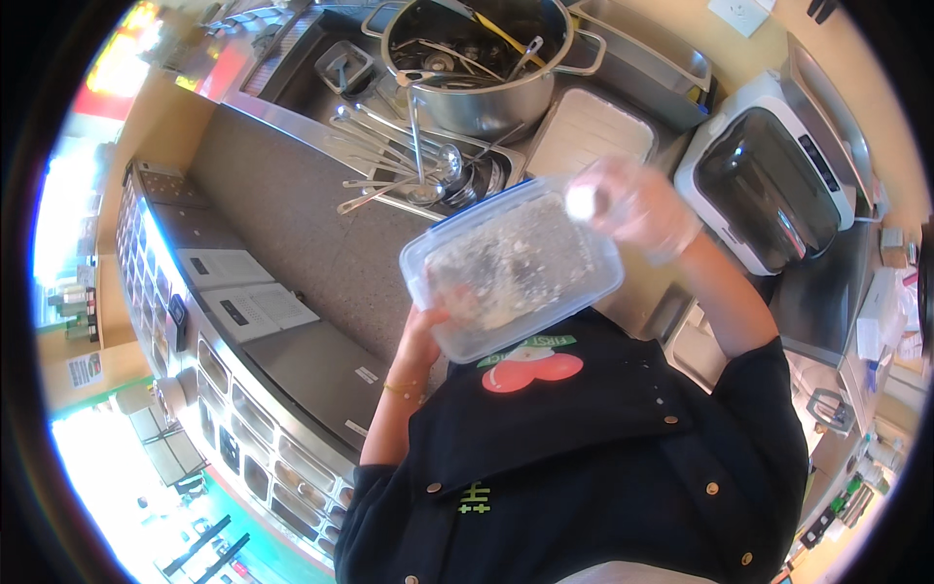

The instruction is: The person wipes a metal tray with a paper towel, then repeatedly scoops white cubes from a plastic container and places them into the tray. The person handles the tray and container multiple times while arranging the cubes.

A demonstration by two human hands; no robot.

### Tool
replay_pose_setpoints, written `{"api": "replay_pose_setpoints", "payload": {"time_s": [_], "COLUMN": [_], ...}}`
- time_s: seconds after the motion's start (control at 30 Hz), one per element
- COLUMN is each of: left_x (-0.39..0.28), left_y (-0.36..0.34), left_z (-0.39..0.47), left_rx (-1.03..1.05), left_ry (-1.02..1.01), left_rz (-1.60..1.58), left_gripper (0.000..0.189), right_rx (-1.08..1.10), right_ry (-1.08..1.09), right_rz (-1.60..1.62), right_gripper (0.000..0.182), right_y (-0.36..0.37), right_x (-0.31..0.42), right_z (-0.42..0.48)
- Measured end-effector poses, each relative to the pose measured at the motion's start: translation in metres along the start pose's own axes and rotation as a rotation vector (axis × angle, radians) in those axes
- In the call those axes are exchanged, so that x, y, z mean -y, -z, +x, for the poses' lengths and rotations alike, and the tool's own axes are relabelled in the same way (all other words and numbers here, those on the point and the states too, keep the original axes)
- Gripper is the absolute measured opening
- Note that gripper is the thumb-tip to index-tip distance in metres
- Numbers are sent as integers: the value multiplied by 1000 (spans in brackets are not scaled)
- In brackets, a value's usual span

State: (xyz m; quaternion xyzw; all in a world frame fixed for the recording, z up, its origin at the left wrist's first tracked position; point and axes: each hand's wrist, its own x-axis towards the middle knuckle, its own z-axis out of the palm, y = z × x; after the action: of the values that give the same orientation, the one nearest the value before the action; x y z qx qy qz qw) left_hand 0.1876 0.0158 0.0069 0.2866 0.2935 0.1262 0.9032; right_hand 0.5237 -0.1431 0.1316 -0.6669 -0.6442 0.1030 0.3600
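Note:
A clear plastic container (pixel 595 276) with white powder and crumbs inside is held tilted in front of my dark apron. My left hand (pixel 430 321), with a thin bracelet at the wrist, grips its lower left side; some of the fingers show through the plastic. Over the container's upper right corner, my right hand (pixel 635 204) wears a clear disposable glove and is blurred. Between its fingertips is a small white rounded lump (pixel 586 202), whose material I cannot tell. The container's blue edge shows along its far side.
Beyond the container, a metal tray of ladles and skimmers (pixel 445 171) stands by a large steel pot (pixel 481 106) holding utensils. A white tray (pixel 595 135) lies to the pot's right. Farther right is a white appliance with a dark window (pixel 773 175). Steel counter compartments (pixel 255 478) line the left.

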Motion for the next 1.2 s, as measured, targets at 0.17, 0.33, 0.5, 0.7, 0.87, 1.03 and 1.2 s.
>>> {"api": "replay_pose_setpoints", "payload": {"time_s": [0.17,0.33,0.5,0.7,0.87,1.03,1.2], "left_x": [15,26,22,11,9,8,12], "left_y": [-40,-54,-69,-75,-74,-76,-77], "left_z": [39,54,62,63,67,70,73], "left_rx": [103,216,280,295,302,310,331], "left_ry": [117,165,161,149,178,192,187], "left_rz": [107,133,212,263,303,314,287], "left_gripper": [93,94,96,99,96,92,87], "right_rx": [497,660,619,336,315,403,478], "right_ry": [224,28,-206,-443,-192,-251,-404], "right_rz": [-216,-37,-68,-252,-295,-309,-174], "right_gripper": [23,30,35,42,52,57,42], "right_y": [-67,-69,-61,-9,-26,-45,-76], "right_x": [15,11,14,29,28,33,8], "right_z": [-31,-50,-56,-40,-66,-51,-50]}}
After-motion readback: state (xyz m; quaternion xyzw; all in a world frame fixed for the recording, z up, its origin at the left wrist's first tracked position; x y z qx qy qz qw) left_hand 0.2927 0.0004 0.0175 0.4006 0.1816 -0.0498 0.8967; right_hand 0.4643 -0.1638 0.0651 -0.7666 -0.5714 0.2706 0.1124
